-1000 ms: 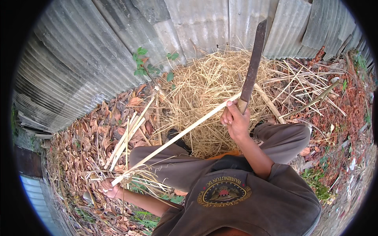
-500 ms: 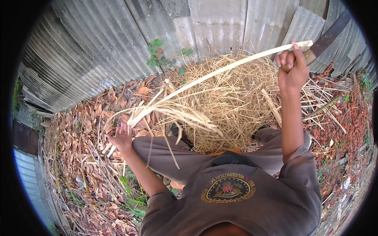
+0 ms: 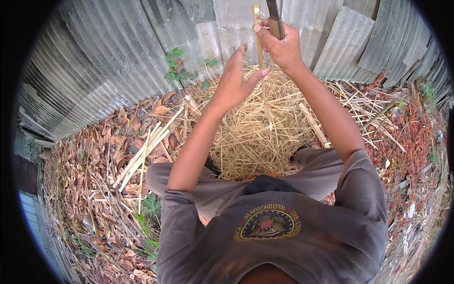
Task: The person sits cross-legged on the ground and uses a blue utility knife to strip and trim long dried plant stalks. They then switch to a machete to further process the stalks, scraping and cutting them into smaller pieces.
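Head view: right hand (image 3: 283, 46) grips pale strip (image 3: 259, 49) and knife (image 3: 275, 22); left hand (image 3: 234, 81), spread open, beside strip.

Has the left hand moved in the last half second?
Yes: the left hand has moved up and to the right, from below and left of the leafy green plant to its right.

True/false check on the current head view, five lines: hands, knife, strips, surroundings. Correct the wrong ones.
1. The right hand holds a knife and a pale strip. True.
2. The left hand grips the knife handle. False: it is open, near the pale strip; contact is unclear.
3. The straw-coloured heap lies between the legs and the corrugated wall. True.
4. The loose strips left of the heap lie on bare concrete. False: they lie over dry leaves.
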### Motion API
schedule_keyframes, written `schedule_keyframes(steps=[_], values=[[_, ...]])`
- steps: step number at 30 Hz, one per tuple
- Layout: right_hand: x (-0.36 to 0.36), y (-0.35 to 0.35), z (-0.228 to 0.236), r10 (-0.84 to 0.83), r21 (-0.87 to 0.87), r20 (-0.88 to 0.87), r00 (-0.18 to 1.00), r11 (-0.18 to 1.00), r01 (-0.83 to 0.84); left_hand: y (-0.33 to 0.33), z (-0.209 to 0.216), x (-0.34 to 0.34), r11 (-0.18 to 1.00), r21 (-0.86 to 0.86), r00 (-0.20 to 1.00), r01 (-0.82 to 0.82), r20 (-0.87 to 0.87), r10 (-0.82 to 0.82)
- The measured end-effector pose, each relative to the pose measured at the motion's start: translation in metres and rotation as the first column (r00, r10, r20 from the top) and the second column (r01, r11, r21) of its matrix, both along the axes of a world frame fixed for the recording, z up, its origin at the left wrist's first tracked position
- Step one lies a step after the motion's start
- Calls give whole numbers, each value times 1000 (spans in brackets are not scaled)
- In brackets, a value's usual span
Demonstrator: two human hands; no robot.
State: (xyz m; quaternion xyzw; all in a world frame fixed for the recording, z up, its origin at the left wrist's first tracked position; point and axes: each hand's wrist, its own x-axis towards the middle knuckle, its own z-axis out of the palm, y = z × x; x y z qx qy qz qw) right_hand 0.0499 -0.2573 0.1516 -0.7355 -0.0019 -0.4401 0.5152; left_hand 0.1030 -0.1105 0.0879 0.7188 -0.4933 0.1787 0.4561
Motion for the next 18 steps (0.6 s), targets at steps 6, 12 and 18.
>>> schedule_keyframes(steps=[6,12,18], values=[[-2,18,17,115,-21,-14,993,993,-115,-21,21,12,979,-14,877,202,-442,-187],[-29,33,4,123,279,-54,991,955,-103,7,35,52,988,-153,916,-38,-401,-27],[-74,88,-130,330,698,-255,909,714,-63,9,-64,87,987,-11,905,-158,-402,141]])
